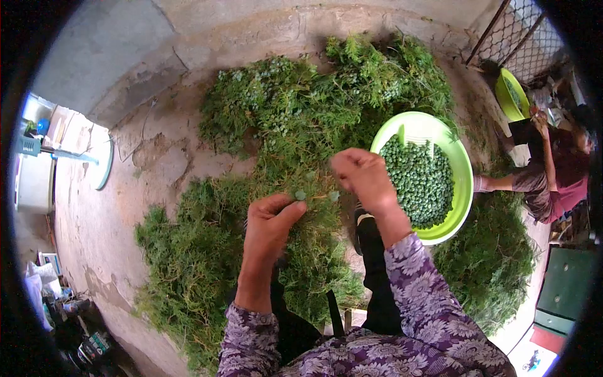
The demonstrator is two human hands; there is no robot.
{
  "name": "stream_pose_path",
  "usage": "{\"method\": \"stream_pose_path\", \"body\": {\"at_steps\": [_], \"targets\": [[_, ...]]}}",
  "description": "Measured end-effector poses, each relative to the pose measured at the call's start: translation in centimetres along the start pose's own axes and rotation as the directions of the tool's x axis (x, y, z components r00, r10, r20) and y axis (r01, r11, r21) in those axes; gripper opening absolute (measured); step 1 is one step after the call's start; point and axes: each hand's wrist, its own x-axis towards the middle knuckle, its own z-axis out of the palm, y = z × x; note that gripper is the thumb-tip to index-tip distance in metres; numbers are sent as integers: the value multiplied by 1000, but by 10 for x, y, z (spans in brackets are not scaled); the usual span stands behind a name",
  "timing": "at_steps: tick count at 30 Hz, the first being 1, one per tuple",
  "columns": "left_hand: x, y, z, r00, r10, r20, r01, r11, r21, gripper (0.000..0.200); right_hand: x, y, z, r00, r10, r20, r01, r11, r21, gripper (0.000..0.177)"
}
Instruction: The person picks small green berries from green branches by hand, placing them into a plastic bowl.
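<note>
My left hand (269,226) pinches a thin green twig (314,195) that carries small pale green cones. At the twig's other end, my right hand (364,178) has its fingers closed on it, close to one of the cones. Both hands hover over a heap of green cypress branches (295,119) spread on the concrete floor. Just right of my right hand stands a lime green plastic bowl (463,169) filled with picked green cones (419,179).
Another person (553,169) sits at the right beside a second green bowl (510,94) and more branches (490,257). A wire fence (521,38) stands at the top right. White containers (34,182) and clutter lie at the left.
</note>
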Motion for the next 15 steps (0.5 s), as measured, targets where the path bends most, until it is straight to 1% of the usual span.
{"method": "stream_pose_path", "body": {"at_steps": [1,2,3,4,5,6,8,9,10,12,13,14,15], "targets": [[1,-3,-6,1000,-19,24,19,1000,-21,7,2,0,-9,982,184,34,-186,930,319,15],[1,-4,-10,998,-38,47,40,998,-43,7,2,-2,-10,982,184,35,-186,930,316,15],[1,-2,-8,998,-37,46,39,998,-44,7,1,-6,-11,967,208,148,-255,815,520,17],[0,2,-6,998,-37,52,40,997,-71,8,0,-8,-11,944,203,260,-328,650,685,19],[-1,4,-5,998,-36,59,42,994,-97,9,2,-1,-10,927,186,324,-365,639,677,23],[-1,3,-6,998,-37,60,42,995,-95,9,2,0,-8,928,186,324,-365,638,678,23],[-1,1,-9,990,-54,128,75,984,-162,9,1,-1,-3,899,187,396,-422,616,666,24],[-1,2,-8,990,-54,127,74,984,-162,9,1,0,-2,890,208,405,-430,677,598,29],[-1,4,-7,991,-41,131,63,984,-167,9,-2,0,1,890,208,405,-430,677,598,29],[-2,7,-5,990,-30,136,53,984,-172,9,-7,-4,8,885,239,398,-409,809,423,35],[-2,8,-4,990,-39,136,62,983,-174,8,-9,-14,11,874,236,425,-402,843,358,35],[-2,8,-3,990,-48,136,72,982,-176,8,-9,-12,14,874,237,424,-403,841,360,35],[-2,7,-3,989,-50,136,74,982,-175,8,-8,-7,17,889,217,403,-368,862,348,32]]}}
